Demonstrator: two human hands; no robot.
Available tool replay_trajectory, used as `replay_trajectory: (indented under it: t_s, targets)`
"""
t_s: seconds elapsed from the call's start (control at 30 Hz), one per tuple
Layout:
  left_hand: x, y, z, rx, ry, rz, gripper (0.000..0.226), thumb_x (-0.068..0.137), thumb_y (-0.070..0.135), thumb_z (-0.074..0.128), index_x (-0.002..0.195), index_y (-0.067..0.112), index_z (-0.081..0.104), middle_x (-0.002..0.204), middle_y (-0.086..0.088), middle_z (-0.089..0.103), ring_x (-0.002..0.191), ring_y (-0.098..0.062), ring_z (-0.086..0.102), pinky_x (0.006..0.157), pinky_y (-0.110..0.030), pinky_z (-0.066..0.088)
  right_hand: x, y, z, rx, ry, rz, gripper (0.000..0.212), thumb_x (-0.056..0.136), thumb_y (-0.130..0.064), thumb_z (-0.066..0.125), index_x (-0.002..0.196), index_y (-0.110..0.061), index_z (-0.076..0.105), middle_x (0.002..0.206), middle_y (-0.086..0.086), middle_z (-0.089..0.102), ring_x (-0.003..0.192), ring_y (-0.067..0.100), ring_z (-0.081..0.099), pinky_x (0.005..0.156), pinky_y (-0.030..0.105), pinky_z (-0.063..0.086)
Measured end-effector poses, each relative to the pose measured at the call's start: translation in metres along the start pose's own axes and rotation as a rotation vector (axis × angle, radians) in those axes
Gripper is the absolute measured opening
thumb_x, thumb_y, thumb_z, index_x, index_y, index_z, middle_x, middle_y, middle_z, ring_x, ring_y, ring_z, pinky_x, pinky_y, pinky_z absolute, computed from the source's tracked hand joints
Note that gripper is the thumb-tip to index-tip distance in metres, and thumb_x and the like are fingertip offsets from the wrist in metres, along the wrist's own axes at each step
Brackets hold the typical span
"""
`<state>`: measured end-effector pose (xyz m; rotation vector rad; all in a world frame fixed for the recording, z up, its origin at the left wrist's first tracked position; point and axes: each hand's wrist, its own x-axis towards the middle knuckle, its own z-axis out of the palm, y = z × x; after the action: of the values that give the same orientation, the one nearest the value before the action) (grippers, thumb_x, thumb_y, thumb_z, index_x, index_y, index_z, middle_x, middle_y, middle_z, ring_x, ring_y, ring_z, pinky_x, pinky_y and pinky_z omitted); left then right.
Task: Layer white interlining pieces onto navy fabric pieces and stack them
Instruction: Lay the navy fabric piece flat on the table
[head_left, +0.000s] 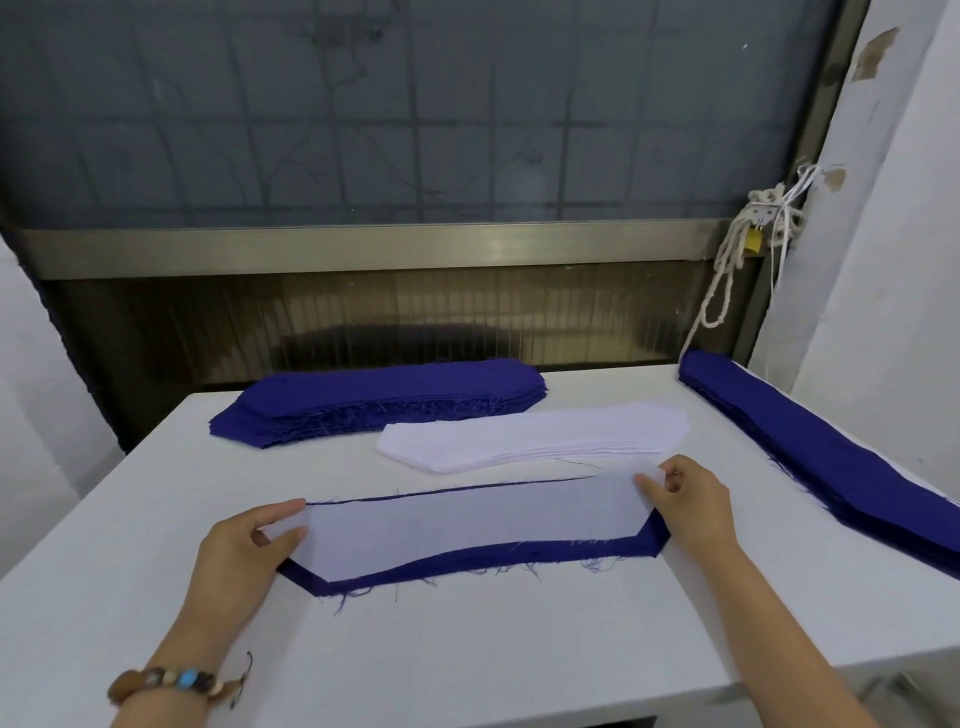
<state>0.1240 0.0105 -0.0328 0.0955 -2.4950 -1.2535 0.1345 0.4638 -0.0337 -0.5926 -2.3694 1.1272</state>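
**Interlining being squared over a navy piece**

Both grips are holding the interlining (467, 522) by its short ends. The left grip (244, 540) is pinching one end between thumb and fingers, and the right grip (685, 504) is pinching the other in the same way, each narrow and closed on the sheet. Between the grips, the interlining is lying flat on the navy piece (467, 560). That piece's dark margin is showing along the near edge and at both angled corners, with only a thin line showing along the far edge.

Just beyond the right grip a white stack (530, 434) is lying, and farther off, toward the left grip's side, a navy stack (384, 400). Outward of the right grip a second navy stack (831, 457) is running along the tabletop (467, 649) edge.

Handling, as judged: the interlining is looking thin, light and limp, so lifting it by one end is likely to make it sag or skew. Taking both ends under slight tension is suiting it. The navy piece is fraying at its cut edges, so dragging it is risking pulled threads.
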Motion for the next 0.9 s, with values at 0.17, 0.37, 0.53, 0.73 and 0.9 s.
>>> replay_trajectory:
  t_s: [0.17,0.37,0.53,0.73,0.9]
  targets:
    - [-0.0034,0.0022,0.002,0.043,0.006,0.013,0.026,0.085,0.002,0.07,0.106,0.017,0.075,0.056,0.001,0.043,0.053,-0.02,0.04,0.05,-0.005,0.034,-0.0009,-0.0002,0.0034,-0.06,-0.026,-0.021,0.019,0.081,-0.018,0.071,0.077,-0.005,0.057,0.066,0.001,0.055,0.061,0.015,0.048,0.053,0.023,0.036]
    - [-0.0039,0.0031,0.0027,0.07,0.004,0.014,0.028,0.084,0.0,0.07,0.107,0.015,0.075,0.059,0.0,0.049,0.056,-0.021,0.045,0.054,-0.002,0.035,0.0007,0.0005,0.0051,-0.089,-0.009,-0.013,0.019,0.081,-0.017,0.07,0.075,-0.005,0.057,0.064,0.002,0.055,0.059,0.015,0.047,0.052,0.024,0.035]
    - [-0.005,0.002,0.0047,0.085,0.03,0.029,0.028,0.083,0.0,0.071,0.108,0.012,0.074,0.071,0.0,0.059,0.063,-0.018,0.05,0.06,0.001,0.036,0.0014,-0.0002,0.0061,-0.098,0.008,-0.009,0.015,0.084,-0.017,0.068,0.077,-0.008,0.057,0.068,0.003,0.058,0.062,0.014,0.048,0.053,0.022,0.036]
    - [-0.0037,-0.0026,0.0066,0.037,0.029,0.025,0.028,0.095,-0.003,0.054,0.114,0.009,0.071,0.108,-0.006,0.068,0.084,-0.02,0.057,0.08,-0.016,0.04,-0.0007,-0.0002,0.0064,-0.078,0.033,-0.024,0.01,0.084,-0.011,0.065,0.078,-0.007,0.059,0.065,0.001,0.054,0.062,0.014,0.047,0.053,0.024,0.035]
    - [-0.0029,-0.0031,0.0046,-0.009,0.098,-0.024,0.023,0.087,0.004,0.069,0.106,0.018,0.071,0.099,-0.002,0.067,0.08,-0.018,0.06,0.079,-0.029,0.042,-0.0013,-0.0022,0.0052,-0.076,0.044,-0.008,0.007,0.086,-0.008,0.062,0.084,-0.002,0.059,0.074,0.008,0.058,0.071,0.024,0.051,0.062,0.03,0.036]
